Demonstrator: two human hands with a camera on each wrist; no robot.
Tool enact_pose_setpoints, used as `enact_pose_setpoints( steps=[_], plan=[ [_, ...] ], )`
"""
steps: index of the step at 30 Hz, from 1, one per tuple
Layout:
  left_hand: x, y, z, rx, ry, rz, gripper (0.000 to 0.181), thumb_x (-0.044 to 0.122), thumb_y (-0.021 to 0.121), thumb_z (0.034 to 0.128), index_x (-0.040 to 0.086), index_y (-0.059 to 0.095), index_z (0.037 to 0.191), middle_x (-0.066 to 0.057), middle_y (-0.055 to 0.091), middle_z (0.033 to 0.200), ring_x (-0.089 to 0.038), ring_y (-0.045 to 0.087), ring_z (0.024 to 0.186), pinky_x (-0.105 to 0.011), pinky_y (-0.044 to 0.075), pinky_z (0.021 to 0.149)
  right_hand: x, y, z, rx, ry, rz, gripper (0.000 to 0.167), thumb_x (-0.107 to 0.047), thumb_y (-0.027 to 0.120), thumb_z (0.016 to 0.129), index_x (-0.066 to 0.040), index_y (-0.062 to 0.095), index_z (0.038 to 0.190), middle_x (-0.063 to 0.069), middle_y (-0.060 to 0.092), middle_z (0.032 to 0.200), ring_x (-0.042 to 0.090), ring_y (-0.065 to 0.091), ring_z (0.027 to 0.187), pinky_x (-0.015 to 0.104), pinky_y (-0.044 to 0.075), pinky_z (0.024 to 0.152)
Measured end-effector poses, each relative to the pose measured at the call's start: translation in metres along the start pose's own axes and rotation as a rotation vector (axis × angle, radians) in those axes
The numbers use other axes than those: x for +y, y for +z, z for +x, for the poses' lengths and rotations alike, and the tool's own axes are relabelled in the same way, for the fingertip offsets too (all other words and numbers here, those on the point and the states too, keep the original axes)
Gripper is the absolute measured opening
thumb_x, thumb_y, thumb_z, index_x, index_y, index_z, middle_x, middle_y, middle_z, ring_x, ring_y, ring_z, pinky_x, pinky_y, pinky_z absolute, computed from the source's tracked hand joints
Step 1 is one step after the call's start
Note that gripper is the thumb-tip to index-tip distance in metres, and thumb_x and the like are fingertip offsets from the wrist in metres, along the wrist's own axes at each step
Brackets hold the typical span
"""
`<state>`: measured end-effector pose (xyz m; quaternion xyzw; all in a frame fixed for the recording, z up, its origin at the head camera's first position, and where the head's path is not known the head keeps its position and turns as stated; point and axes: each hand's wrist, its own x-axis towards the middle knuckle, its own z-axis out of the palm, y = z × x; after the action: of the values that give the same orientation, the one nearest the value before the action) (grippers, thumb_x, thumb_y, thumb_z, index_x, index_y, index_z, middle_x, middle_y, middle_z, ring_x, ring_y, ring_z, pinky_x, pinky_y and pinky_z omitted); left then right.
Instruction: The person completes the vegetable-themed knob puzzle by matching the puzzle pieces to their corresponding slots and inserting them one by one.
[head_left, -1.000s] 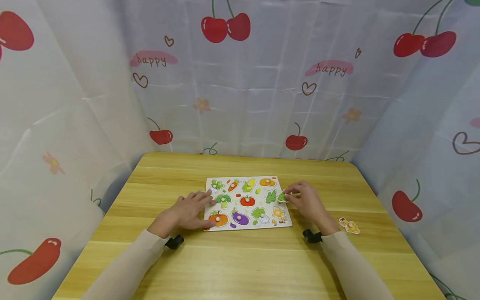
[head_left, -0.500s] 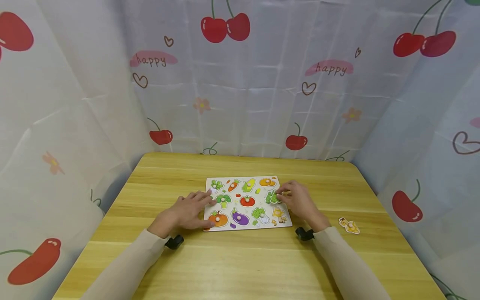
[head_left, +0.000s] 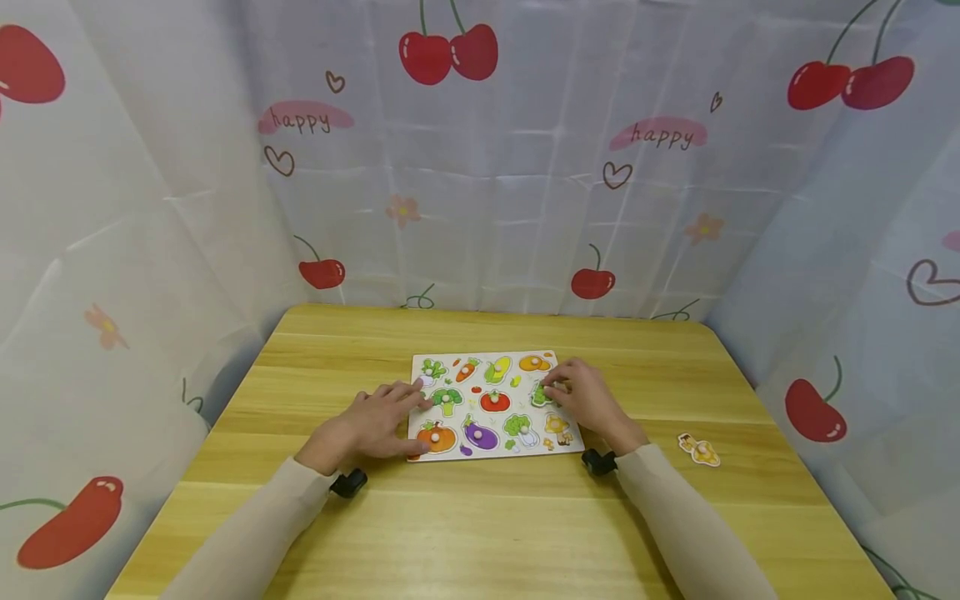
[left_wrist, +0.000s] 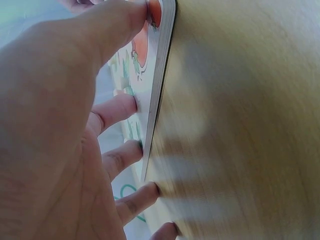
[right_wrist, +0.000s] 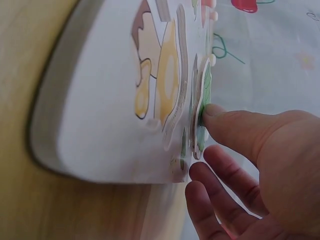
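Observation:
A wooden vegetable puzzle board point(right_wrist: 100, 125) lies on the table, with knobbed pieces such as a tomato point(head_left: 495, 402), an eggplant point(head_left: 480, 435) and a pumpkin point(head_left: 436, 438) in it. My right hand point(head_left: 592, 402) pinches a green vegetable piece point(head_left: 537, 395) over the board's right side, at its green printed place. In the right wrist view this piece point(right_wrist: 206, 82) stands slightly above the board's surface, partly covered by the thumb. My left hand point(head_left: 375, 425) rests with spread fingers on the board's left edge; its thumb lies by the pumpkin.
On the table point(head_left: 480, 533), right of the board, lies a yellow mushroom piece point(head_left: 705, 453). The board's lower right corner shows a printed mushroom place point(head_left: 557, 427) without a knob. A cherry-print curtain point(head_left: 480, 183) surrounds the table at the back and sides.
My right hand has moved left with the green piece, from the board's right edge to over the green printed place. My left hand has stayed put.

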<state>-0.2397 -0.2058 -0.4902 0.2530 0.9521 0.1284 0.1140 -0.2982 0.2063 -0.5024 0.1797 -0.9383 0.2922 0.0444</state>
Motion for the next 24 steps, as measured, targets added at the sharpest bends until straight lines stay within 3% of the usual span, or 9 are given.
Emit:
enact_pose_setpoints(
  steps=[6, 24],
  plan=[
    [-0.0012, 0.0005, 0.0003, 0.002, -0.006, -0.01, 0.083, 0.067, 0.077, 0.1064, 0.023, 0.055, 0.174, -0.015, 0.034, 0.192, -0.053, 0.041, 0.17, -0.087, 0.04, 0.122, -0.0005, 0.0035, 0.0038, -0.005, 0.005, -0.003, 0.006, -0.013, 0.085, 0.108, -0.01, 0.089, 0.111, 0.017, 0.076, 0.129, 0.028, 0.069, 0.106, 0.05, 0.061, 0.097],
    [0.0001, -0.001, -0.002, 0.002, 0.007, -0.014, 0.085, 0.068, 0.077, 0.1064, 0.022, 0.054, 0.175, -0.017, 0.034, 0.191, -0.055, 0.041, 0.169, -0.088, 0.04, 0.121, -0.0038, 0.0084, 0.0041, -0.013, 0.025, 0.011, 0.007, -0.014, 0.085, 0.109, -0.01, 0.09, 0.112, 0.013, 0.074, 0.12, 0.028, 0.069, 0.107, 0.05, 0.061, 0.099]
  ],
)
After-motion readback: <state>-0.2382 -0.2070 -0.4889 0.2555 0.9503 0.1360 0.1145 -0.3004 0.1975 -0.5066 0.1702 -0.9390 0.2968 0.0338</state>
